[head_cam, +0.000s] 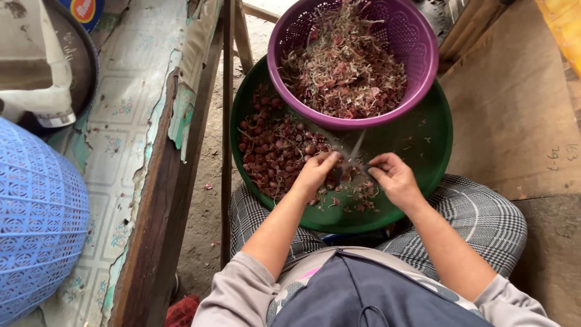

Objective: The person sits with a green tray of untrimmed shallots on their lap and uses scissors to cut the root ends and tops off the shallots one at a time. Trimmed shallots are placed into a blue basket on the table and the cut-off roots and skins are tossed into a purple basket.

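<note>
A big green basin (431,145) rests on my lap, with a heap of small red shallots (272,148) in its left half. My left hand (315,172) pinches one small shallot over the basin's near side. My right hand (394,178) grips a small knife (357,151) whose thin blade points up toward the left hand. A purple perforated basket (417,42) sits tilted on the basin's far rim, filled with reddish peels and dry trimmings (345,72). Loose peel scraps lie under both hands.
A worn bench with peeling patterned covering (133,133) runs along the left. On it lie a blue mesh basket (36,218) and a white cloth over a dark round pan (54,72). Wooden boards (514,121) stand to the right. Dirt floor lies between.
</note>
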A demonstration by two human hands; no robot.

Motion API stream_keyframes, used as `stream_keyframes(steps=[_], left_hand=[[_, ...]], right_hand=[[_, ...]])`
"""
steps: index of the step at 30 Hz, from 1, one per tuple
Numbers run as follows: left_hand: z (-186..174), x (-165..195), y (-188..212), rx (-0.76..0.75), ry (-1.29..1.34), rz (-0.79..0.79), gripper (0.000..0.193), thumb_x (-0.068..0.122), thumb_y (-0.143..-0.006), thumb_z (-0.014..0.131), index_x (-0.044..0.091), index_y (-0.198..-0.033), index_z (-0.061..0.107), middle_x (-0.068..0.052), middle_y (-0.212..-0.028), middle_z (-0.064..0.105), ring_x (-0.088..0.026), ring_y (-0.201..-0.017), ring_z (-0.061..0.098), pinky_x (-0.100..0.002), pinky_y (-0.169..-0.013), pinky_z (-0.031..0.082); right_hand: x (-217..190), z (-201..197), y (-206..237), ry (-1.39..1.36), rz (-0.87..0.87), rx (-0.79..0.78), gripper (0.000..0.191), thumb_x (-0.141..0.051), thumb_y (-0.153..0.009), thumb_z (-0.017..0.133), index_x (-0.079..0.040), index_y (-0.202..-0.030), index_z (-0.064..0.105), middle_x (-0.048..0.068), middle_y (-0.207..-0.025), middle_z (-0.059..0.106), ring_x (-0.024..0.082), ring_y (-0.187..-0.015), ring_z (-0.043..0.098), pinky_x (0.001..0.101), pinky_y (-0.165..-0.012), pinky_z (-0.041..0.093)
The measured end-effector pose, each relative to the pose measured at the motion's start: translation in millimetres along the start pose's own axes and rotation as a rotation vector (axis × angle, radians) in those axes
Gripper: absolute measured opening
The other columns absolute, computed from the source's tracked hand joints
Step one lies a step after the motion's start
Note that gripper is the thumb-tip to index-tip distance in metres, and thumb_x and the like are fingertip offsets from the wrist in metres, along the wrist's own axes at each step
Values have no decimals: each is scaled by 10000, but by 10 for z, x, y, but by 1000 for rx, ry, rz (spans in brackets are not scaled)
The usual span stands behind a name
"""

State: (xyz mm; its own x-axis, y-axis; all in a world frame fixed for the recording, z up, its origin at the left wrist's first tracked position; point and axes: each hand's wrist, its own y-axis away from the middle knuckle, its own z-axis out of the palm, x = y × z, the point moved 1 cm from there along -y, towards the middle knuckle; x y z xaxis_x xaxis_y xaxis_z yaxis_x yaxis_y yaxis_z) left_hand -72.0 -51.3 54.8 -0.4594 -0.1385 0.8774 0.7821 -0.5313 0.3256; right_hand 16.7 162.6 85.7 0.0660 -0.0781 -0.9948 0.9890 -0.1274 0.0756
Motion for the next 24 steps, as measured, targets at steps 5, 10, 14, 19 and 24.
stream_keyframes(steps=[5, 10, 14, 19, 24], left_hand=[[88, -182, -32, 39, -80, 213, 220, 184, -986, 710, -23, -1059, 698, -83, -953, 725, -159, -847, 662, -309, -772, 543], [327, -275, -65, 339, -372, 273, 162, 133, -981, 663, -25, -1012, 680, -150, -899, 732, -241, -811, 681, -361, -754, 533], [560, -178, -30, 432, -489, 458, 166, 137, -982, 632, -10, -1050, 673, -184, -936, 726, -313, -845, 720, -395, -773, 559], [692, 82, 143, 371, -480, 521, 216, 204, -986, 696, -8, -1019, 722, -177, -952, 692, -300, -842, 698, -389, -759, 551], [781, 307, 215, 391, -509, 496, 237, 224, -874, 779, -8, -912, 751, -140, -876, 695, -256, -763, 717, -366, -698, 569]], right_hand=[[-114, 161, 131, 742, -405, 166, 198, -66, -858, 799, -63, -1041, 724, 111, -1060, 687, 193, -965, 683, 311, -798, 565], [-81, 324, 180, 481, -165, -9, 422, -72, -820, 743, -36, -1229, 646, 92, -1117, 676, 182, -986, 700, 289, -877, 555], [-40, 263, 148, 458, -204, -39, 442, -44, -845, 763, -4, -1264, 628, 116, -1178, 614, 189, -1090, 657, 323, -939, 536], [32, 132, 88, 138, -146, -151, 444, -2, -901, 720, -6, -1313, 556, 87, -1222, 596, 189, -1140, 667, 343, -972, 567], [107, 176, 76, -35, -109, -185, 575, 23, -866, 711, -37, -1377, 455, 60, -1209, 614, 164, -1136, 665, 340, -961, 567]])
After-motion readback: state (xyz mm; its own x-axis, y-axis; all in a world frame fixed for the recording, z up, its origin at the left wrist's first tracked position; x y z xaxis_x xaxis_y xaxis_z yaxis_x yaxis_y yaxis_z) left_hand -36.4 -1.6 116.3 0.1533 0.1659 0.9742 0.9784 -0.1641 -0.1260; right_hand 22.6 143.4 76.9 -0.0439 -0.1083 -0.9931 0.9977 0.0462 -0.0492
